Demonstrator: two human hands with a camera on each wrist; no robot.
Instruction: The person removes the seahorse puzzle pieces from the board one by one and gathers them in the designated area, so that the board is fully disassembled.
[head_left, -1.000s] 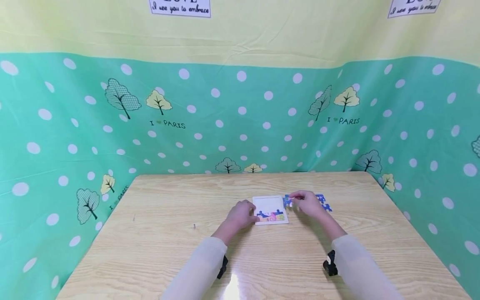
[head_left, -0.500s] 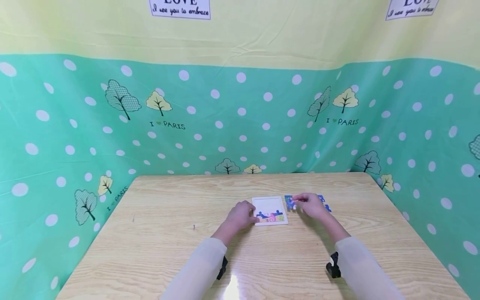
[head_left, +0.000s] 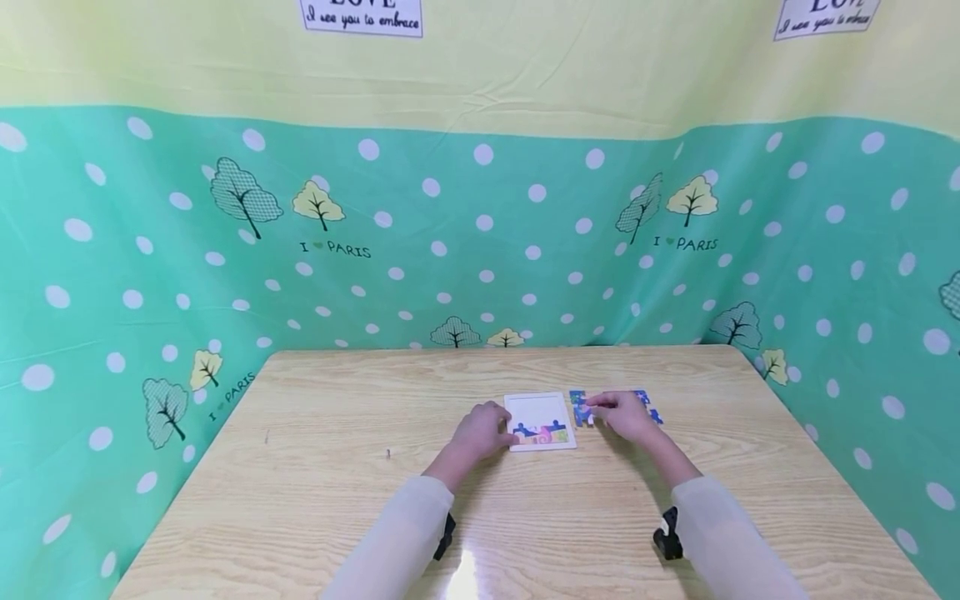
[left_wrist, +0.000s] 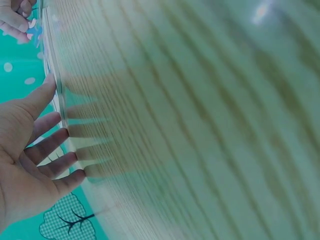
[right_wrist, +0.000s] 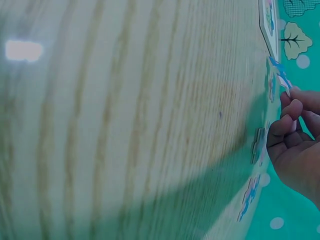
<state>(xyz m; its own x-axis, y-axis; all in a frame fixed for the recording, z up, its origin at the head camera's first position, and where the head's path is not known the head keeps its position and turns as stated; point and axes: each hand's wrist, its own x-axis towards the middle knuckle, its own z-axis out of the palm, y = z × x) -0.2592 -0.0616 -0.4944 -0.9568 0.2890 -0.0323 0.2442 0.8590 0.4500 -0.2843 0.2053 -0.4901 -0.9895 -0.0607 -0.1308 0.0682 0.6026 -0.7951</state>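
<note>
A white puzzle frame (head_left: 537, 410) lies on the table, with joined colourful puzzle pieces (head_left: 544, 434) along its near side. My left hand (head_left: 480, 430) rests at the frame's left side, its thumb at the near left corner. In the left wrist view the fingers (left_wrist: 51, 145) are spread and nearly straight, tips down at the frame and table. Right of the frame, my right hand (head_left: 626, 415) pinches a puzzle piece (right_wrist: 284, 81) between thumb and finger, held tilted over the loose pieces. The hand partly hides those pieces.
Loose blue puzzle pieces lie right of the frame, some left of the right hand (head_left: 577, 406) and some beyond it (head_left: 656, 416). A tiny dark speck (head_left: 387, 454) is on the wooden table (head_left: 315, 500). A green dotted cloth (head_left: 480, 250) hangs behind the table's far edge.
My right hand has shifted slightly down and to the right, with the piece still pinched and turned in its fingers. The left hand and the frame have stayed put.
</note>
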